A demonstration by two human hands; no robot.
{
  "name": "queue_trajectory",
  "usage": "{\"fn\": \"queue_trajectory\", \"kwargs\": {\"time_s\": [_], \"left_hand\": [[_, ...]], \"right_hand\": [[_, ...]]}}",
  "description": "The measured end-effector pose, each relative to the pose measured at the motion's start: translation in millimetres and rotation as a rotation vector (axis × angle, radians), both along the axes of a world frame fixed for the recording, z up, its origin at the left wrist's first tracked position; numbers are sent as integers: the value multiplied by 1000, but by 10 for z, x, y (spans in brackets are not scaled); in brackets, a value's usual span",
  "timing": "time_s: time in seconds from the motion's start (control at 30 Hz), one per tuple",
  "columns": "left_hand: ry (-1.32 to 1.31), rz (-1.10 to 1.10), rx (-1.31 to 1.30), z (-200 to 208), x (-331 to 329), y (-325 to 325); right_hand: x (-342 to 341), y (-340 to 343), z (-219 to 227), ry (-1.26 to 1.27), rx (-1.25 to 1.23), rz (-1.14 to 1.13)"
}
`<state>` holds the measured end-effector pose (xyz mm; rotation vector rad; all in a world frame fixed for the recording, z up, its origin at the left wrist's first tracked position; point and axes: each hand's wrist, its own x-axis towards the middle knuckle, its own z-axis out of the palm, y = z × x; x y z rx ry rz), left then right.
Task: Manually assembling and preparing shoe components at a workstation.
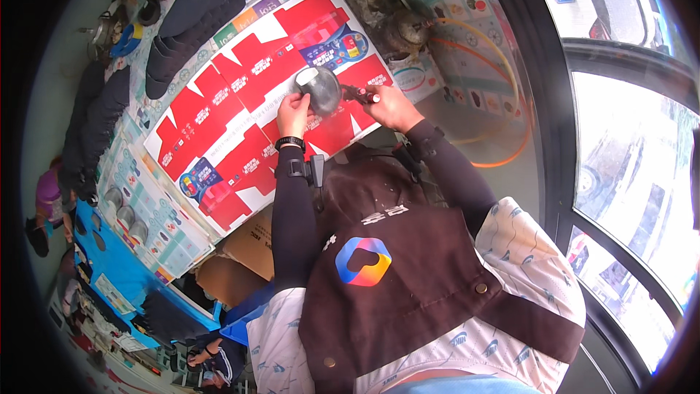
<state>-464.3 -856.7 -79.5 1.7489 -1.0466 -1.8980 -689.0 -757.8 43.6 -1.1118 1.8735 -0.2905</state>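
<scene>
Near the upper middle of the frame the left hand (293, 113) is curled around the edge of a round metal bowl (321, 90), holding it tilted with its shiny inside partly showing. The right hand (390, 106), just right of the bowl, is closed on a small dark tool with a red tip (362, 94) whose end touches or nearly touches the bowl's rim; I cannot tell which. To work the bowl well, my judgement is that the left hand should keep it steady and turn it little by little while the tool stays in contact at one spot.

Under both hands lies a flattened red and white cardboard sheet (240, 102) spread over the bench (157, 208). Stacks of dark round pans (193, 11) sit in the upper left, more dark stacks (98, 120) run down the left side, and an orange hose (510, 102) loops at the right. A brown apron (386, 277) fills the lower middle. Nothing stands between the hands and the bowl
</scene>
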Motion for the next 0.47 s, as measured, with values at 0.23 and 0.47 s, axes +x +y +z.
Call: {"fn": "queue_trajectory", "kwargs": {"time_s": [0.23,0.47], "left_hand": [[-30,-17,-48,37,-82,-2],[-101,-23,-53,-217,90,-53]], "right_hand": [[124,-222,136,84,-180,-25],[122,-265,130,-220,8,-62]]}}
